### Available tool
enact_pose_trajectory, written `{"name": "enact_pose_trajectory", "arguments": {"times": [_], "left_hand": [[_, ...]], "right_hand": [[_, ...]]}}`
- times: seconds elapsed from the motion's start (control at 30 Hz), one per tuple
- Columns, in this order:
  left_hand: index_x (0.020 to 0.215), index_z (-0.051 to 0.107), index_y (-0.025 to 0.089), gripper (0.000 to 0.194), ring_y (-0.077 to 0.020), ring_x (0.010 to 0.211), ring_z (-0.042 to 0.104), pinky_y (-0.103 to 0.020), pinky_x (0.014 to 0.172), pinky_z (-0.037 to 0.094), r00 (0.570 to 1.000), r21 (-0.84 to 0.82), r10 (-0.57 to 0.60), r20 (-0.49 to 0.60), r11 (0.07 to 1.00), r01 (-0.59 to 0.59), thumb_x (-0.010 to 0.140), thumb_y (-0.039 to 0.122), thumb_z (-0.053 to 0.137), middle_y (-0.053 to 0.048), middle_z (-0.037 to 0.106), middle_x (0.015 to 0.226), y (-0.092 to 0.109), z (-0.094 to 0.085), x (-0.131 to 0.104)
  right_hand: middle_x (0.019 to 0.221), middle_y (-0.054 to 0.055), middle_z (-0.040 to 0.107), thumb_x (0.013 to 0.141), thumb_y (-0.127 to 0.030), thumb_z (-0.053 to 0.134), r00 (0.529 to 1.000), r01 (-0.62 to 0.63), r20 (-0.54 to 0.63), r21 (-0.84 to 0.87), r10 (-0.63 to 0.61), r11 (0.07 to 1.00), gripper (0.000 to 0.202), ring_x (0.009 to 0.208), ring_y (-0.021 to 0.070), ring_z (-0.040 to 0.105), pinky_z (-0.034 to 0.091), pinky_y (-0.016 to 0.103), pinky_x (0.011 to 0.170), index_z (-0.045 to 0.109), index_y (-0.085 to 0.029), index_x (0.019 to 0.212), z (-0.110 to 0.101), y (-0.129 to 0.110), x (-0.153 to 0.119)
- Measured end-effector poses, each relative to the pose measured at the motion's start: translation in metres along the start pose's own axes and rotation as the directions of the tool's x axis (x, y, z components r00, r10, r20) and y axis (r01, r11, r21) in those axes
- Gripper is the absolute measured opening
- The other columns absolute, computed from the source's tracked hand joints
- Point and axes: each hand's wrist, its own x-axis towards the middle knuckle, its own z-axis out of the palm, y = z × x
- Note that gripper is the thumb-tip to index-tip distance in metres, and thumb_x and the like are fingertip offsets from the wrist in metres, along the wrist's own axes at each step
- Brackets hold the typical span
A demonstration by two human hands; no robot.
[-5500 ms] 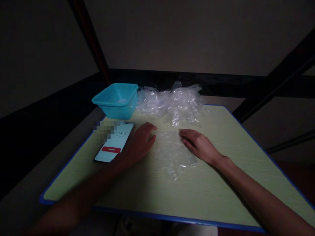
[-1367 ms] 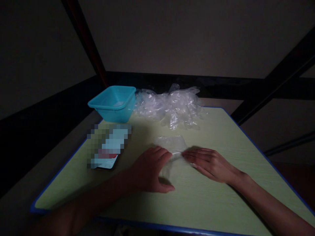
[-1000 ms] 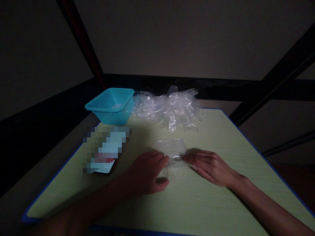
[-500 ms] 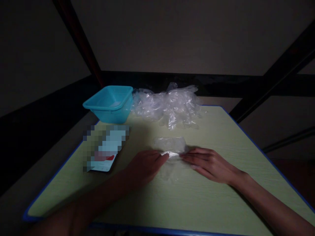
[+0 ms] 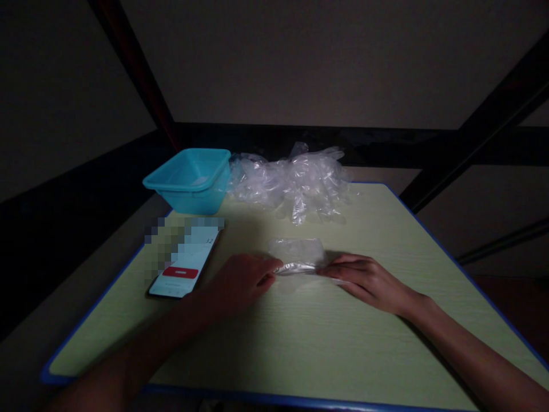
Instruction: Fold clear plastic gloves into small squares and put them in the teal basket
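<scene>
A clear plastic glove (image 5: pixel 297 250), partly folded, lies on the table in front of me, with a shiny raised crease running across it. At the left end of that crease, my left hand (image 5: pixel 245 281) pinches the plastic between thumb and forefinger. My right hand (image 5: pixel 364 281) grips the opposite end, its fingers close together and the palm low to the table. Part of the near flap hangs below the crease. The fingertips hide both ends of the glove.
Behind it lies a heap of clear plastic gloves (image 5: pixel 300 183). A blue plastic basin (image 5: pixel 189 189) stands at the back left, against the heap. A phone (image 5: pixel 182 273) with a lit screen lies by my left forearm. The pale table (image 5: pixel 326 355) has a blue edge.
My left thumb has slid left off the glove's middle to its left end. The near flap is drawn up into a raised crease. My right hand stays almost in place.
</scene>
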Motion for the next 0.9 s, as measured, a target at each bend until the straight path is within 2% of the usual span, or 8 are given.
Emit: {"name": "enact_pose_trajectory", "arguments": {"times": [0.13, 0.23, 0.33, 0.43, 0.57, 0.67, 0.9], "left_hand": [[0.096, 0.065, 0.019, 0.022, -0.0176, 0.069, 0.065, -0.026, 0.062, 0.044, 0.995, -0.122, -0.098, 0.003, 0.988, 0.098, 0.078, 0.017, 0.053, -0.002, 0.070, 0.076, 0.000, -0.003, 0.003], [0.093, 0.065, 0.018, 0.020, -0.0166, 0.065, 0.064, -0.025, 0.060, 0.044, 0.984, -0.271, -0.175, -0.025, 0.949, 0.162, 0.075, 0.018, 0.055, -0.001, 0.069, 0.069, -0.003, -0.002, 0.006], [0.091, 0.062, 0.016, 0.020, -0.0153, 0.061, 0.062, -0.024, 0.058, 0.044, 0.972, -0.418, -0.234, -0.021, 0.885, 0.204, 0.073, 0.017, 0.054, 0.000, 0.067, 0.065, -0.007, 0.001, 0.010], [0.091, 0.058, 0.016, 0.022, -0.0142, 0.059, 0.060, -0.022, 0.055, 0.042, 0.965, -0.539, -0.261, -0.029, 0.817, 0.204, 0.069, 0.014, 0.053, 0.001, 0.064, 0.063, -0.012, 0.006, 0.015], [0.088, 0.051, 0.016, 0.022, -0.0115, 0.053, 0.055, -0.020, 0.050, 0.038, 0.964, -0.668, -0.267, -0.006, 0.718, 0.195, 0.067, 0.012, 0.050, 0.005, 0.058, 0.057, -0.018, 0.014, 0.020], [0.086, 0.047, 0.017, 0.019, -0.0098, 0.049, 0.052, -0.019, 0.048, 0.037, 0.964, -0.718, -0.265, 0.002, 0.671, 0.186, 0.068, 0.012, 0.047, 0.007, 0.054, 0.054, -0.021, 0.016, 0.023], [0.086, 0.046, 0.016, 0.020, -0.0083, 0.046, 0.050, -0.017, 0.046, 0.035, 0.951, -0.709, -0.308, 0.005, 0.670, 0.220, 0.068, 0.008, 0.044, 0.008, 0.050, 0.053, -0.020, 0.017, 0.025]], "right_hand": [[0.082, 0.010, 0.066, 0.096, -0.032, 0.031, 0.999, -0.049, -0.019, 0.074, 0.050, 0.996, 0.037, 0.077, 0.0177, 0.062, 0.051, 0.031, 0.067, 0.063, -0.014, 0.098, 0.001, 0.000, 0.002], [0.072, 0.005, 0.062, 0.095, -0.037, 0.034, 0.985, -0.151, -0.063, 0.136, 0.161, 0.979, 0.037, 0.065, 0.0150, 0.058, 0.046, 0.027, 0.057, 0.062, -0.016, 0.082, 0.001, 0.001, 0.006], [0.056, -0.002, 0.048, 0.092, -0.041, 0.037, 0.939, -0.315, -0.060, 0.246, 0.338, 0.917, 0.039, 0.049, 0.0107, 0.045, 0.037, 0.023, 0.046, 0.052, -0.018, 0.063, 0.002, 0.000, 0.012], [0.051, -0.005, 0.035, 0.089, -0.045, 0.039, 0.881, -0.428, -0.043, 0.353, 0.471, 0.832, 0.040, 0.045, 0.0090, 0.034, 0.028, 0.022, 0.042, 0.045, -0.020, 0.059, 0.006, 0.000, 0.018], [0.053, -0.005, 0.035, 0.084, -0.044, 0.042, 0.820, -0.494, -0.032, 0.466, 0.572, 0.734, 0.035, 0.046, 0.0088, 0.033, 0.026, 0.023, 0.042, 0.042, -0.020, 0.059, 0.011, 0.002, 0.026], [0.051, -0.004, 0.037, 0.080, -0.041, 0.044, 0.775, -0.542, -0.024, 0.489, 0.632, 0.683, 0.031, 0.046, 0.0089, 0.034, 0.027, 0.023, 0.042, 0.041, -0.020, 0.058, 0.014, 0.005, 0.030], [0.048, -0.001, 0.048, 0.078, -0.036, 0.043, 0.738, -0.610, -0.085, 0.339, 0.669, 0.716, 0.026, 0.044, 0.0109, 0.041, 0.029, 0.024, 0.044, 0.044, -0.019, 0.058, 0.019, 0.009, 0.039]]}}
